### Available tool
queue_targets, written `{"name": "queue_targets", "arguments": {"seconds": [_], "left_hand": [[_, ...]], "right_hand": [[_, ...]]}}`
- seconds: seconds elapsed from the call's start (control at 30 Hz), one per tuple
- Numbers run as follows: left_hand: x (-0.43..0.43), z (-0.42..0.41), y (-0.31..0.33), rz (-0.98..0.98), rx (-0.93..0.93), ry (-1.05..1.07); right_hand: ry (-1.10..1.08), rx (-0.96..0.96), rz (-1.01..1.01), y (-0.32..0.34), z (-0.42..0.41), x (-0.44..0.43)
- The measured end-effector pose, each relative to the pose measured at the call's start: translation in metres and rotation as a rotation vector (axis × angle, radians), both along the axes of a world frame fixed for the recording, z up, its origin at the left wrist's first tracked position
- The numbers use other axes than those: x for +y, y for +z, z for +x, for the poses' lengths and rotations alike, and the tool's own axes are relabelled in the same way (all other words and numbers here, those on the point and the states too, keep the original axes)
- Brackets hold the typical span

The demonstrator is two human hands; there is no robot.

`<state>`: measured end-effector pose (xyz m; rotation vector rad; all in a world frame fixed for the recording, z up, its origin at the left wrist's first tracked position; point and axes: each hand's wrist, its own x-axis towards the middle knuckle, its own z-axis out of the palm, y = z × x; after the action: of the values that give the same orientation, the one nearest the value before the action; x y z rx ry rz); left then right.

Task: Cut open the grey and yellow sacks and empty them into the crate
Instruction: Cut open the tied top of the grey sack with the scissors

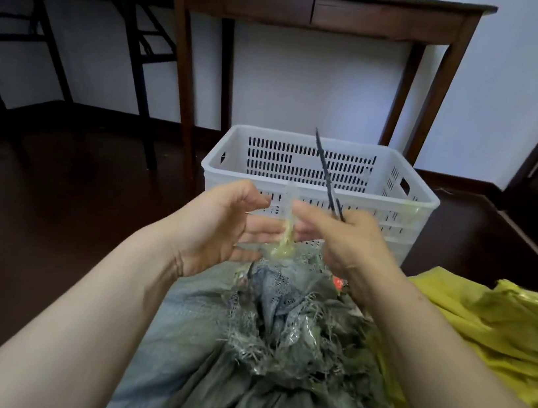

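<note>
Grey sack [234, 389] lies on the floor under both forearms, its frayed neck [283, 292] bunched and bound by a pale yellowish tie [285, 237]. Left grip [222, 228] is released, with straight fingers at the tie. Right grip [355, 247] is clenched round black scissors [325, 173], blades pointing up, its forefinger also at the tie. Yellow sack [486, 321] lies just to the right, and the white crate [426, 205] stands beyond, near the floor's far edge. I judge the step is cutting the tie: pull it taut away from the weave, slip one blade under, and cut clear of the fingers. No writing is legible.
</note>
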<state>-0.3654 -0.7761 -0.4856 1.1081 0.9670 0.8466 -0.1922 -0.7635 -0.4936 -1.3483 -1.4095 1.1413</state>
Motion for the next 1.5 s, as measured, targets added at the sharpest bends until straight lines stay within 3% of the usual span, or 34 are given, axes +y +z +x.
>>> {"name": "queue_targets", "arguments": {"seconds": [0.1, 0.23, 0.33, 0.53, 0.6, 0.67, 0.73, 0.87, 0.93, 1.0, 1.1, 1.23, 1.3, 1.4, 1.5], "left_hand": [[-0.004, 0.014, 0.001, 0.027, 0.017, 0.041], [-0.009, 0.029, 0.003, -0.019, -0.118, 0.112], [-0.013, 0.039, 0.004, 0.025, -0.107, 0.24], [-0.005, 0.035, 0.001, 0.357, 0.221, 0.551], [-0.003, 0.034, -0.001, 0.451, 0.308, 0.479], [-0.003, 0.041, -0.011, 0.527, 0.542, 0.375], [-0.006, 0.052, -0.018, 0.594, 0.611, 0.349], [-0.002, 0.058, -0.023, 0.639, 0.537, 0.388], [0.001, 0.057, -0.026, 0.605, 0.489, 0.435], [0.001, 0.055, -0.026, 0.494, 0.31, 0.504], [0.002, 0.06, -0.009, 0.328, -0.035, 0.553], [0.003, 0.1, 0.029, 0.167, -0.325, 0.386], [0.001, 0.131, 0.045, 0.127, -0.299, 0.321], [0.001, 0.183, 0.06, 0.124, -0.089, 0.194], [0.001, 0.246, 0.066, 0.11, -0.012, 0.083]], "right_hand": [[-0.033, -0.082, 0.06, -0.008, -0.003, 0.004], [-0.174, 0.107, -0.053, -0.019, 0.004, 0.014], [-0.247, 0.144, -0.068, -0.021, 0.007, 0.019], [-0.375, 0.203, -0.107, -0.021, 0.035, 0.025], [-0.264, 0.232, -0.143, -0.019, 0.046, 0.023], [-0.108, 0.212, -0.185, -0.012, 0.044, 0.021], [-0.009, 0.194, -0.21, -0.005, 0.037, 0.018], [0.091, 0.201, -0.244, 0.002, 0.036, 0.012], [0.152, 0.296, -0.269, 0.005, 0.039, 0.009], [0.103, 0.337, -0.228, 0.012, 0.043, 0.006], [-0.003, 0.192, -0.029, 0.028, 0.054, 0.002], [-0.024, 0.072, 0.087, 0.056, 0.077, -0.011], [-0.159, 0.124, 0.166, 0.069, 0.1, -0.017], [-0.379, 0.263, 0.196, 0.082, 0.158, -0.026], [-0.575, 0.205, 0.181, 0.084, 0.23, -0.039]]}}
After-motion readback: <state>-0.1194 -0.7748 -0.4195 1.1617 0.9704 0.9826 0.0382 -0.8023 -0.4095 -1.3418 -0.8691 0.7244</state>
